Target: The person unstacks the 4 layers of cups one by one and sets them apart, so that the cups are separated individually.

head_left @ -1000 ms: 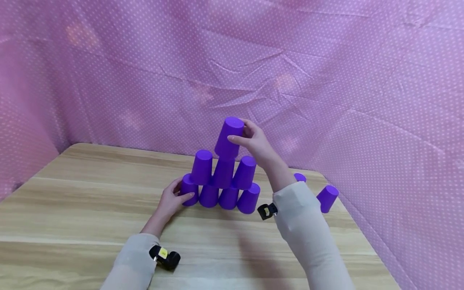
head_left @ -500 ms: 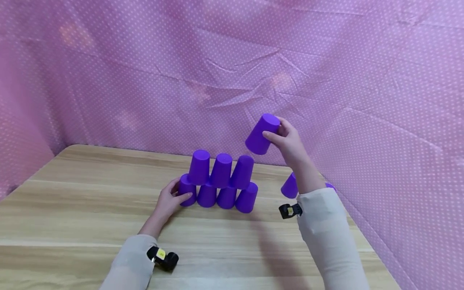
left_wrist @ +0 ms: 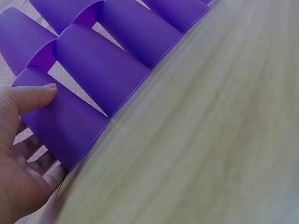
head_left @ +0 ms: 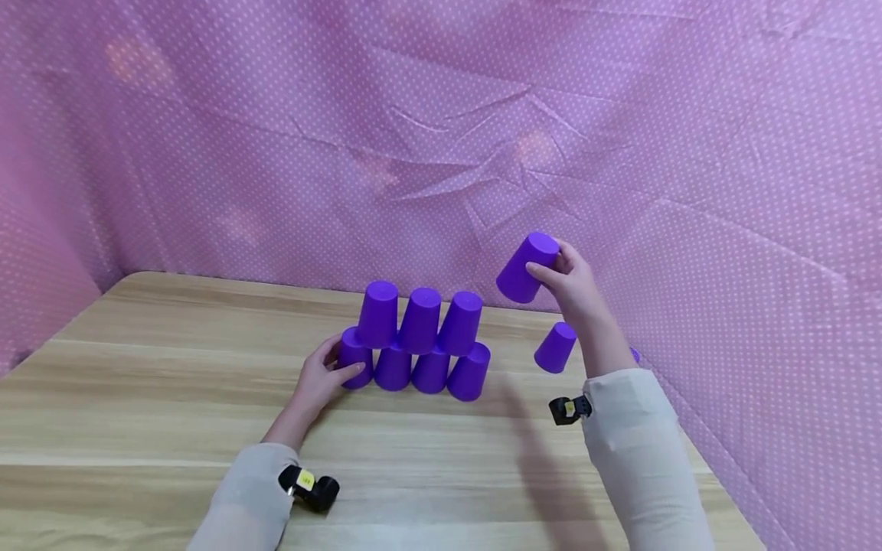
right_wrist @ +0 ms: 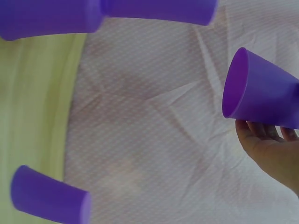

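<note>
Purple cups stand upside down in two tiers in the head view. The bottom row holds several cups (head_left: 393, 369); three more, such as the middle cup (head_left: 420, 321), rest across them. My left hand (head_left: 319, 385) grips the leftmost bottom cup (left_wrist: 65, 119), thumb on the near side and fingers behind. Up in the air, right of the stack, my right hand (head_left: 579, 289) holds another purple cup (head_left: 524, 269) by its side. Its open mouth (right_wrist: 236, 84) is tilted down and to the left, apart from the stack.
On the table at the right stands a single upside-down cup (head_left: 555, 348). Another cup (head_left: 635, 354) is mostly hidden behind my right forearm. The wooden table (head_left: 172, 367) ends at a pink dotted cloth (head_left: 276, 153) that hangs behind it and along the sides.
My right hand has carried its cup from just above the middle upper cup out to the right, tilting it. My left hand stays at the leftmost bottom cup, and the stack stands unmoved.
</note>
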Demonstrator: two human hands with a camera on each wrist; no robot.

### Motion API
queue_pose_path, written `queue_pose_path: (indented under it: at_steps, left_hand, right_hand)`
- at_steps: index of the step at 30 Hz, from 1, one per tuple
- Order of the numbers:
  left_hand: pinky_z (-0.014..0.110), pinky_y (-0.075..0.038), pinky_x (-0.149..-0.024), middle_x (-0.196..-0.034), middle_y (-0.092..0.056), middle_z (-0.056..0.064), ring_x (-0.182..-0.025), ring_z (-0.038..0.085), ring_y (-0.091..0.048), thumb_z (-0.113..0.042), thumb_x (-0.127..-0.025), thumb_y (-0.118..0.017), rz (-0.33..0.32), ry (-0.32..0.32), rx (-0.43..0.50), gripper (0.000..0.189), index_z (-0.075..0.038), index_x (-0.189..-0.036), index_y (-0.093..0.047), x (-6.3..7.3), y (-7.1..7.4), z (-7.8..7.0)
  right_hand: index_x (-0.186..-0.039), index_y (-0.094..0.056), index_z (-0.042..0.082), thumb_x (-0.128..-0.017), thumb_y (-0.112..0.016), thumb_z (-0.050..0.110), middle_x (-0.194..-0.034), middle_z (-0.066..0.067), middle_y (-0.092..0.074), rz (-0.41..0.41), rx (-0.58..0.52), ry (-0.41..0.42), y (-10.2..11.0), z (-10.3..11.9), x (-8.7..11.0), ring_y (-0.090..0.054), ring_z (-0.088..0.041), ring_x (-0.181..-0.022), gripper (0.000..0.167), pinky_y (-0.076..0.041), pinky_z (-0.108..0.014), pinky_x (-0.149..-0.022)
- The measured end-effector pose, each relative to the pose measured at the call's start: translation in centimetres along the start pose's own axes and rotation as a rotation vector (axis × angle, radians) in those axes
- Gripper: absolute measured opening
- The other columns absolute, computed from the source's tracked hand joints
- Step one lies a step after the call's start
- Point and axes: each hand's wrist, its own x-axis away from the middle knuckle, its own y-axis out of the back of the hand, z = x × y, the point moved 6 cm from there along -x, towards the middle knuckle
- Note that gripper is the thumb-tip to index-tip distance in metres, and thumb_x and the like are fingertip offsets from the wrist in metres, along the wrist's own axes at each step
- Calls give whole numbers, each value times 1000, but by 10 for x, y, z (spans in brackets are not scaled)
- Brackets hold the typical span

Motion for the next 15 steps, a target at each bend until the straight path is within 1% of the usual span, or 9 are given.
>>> queue_pose_path:
  at_steps: [5, 8, 15]
  left_hand:
    - [40, -28, -97, -126, -37, 23, -116, 32, -34, -5, -75, -64, -4, -8, 1, 63, 0, -130, -33, 0, 0, -1]
    - [40, -28, -97, -126, -37, 23, -116, 32, -34, -4, -75, -65, -2, -9, 7, 63, -1, -129, -34, 0, 0, 0]
    - [39, -27, -98, -128, -35, 23, -117, 32, -32, -5, -75, -65, 3, 9, 14, 63, -1, -130, -33, 1, -1, 1]
  right_hand:
    - [-128, -30, -2, -79, -57, -2, -126, -19, -39, -50, 12, -46, 7, -27, -2, -39, -25, -115, 56, -32, -33, -95]
    - [-128, -31, -1, -79, -59, 0, -127, -19, -39, -74, 22, -75, 10, -44, -2, -40, -25, -113, 57, -34, -34, -94]
    - [-126, -32, -4, -78, -55, -6, -124, -21, -40, -114, -48, -104, 11, -79, 1, -41, -26, -112, 54, -34, -30, -94]
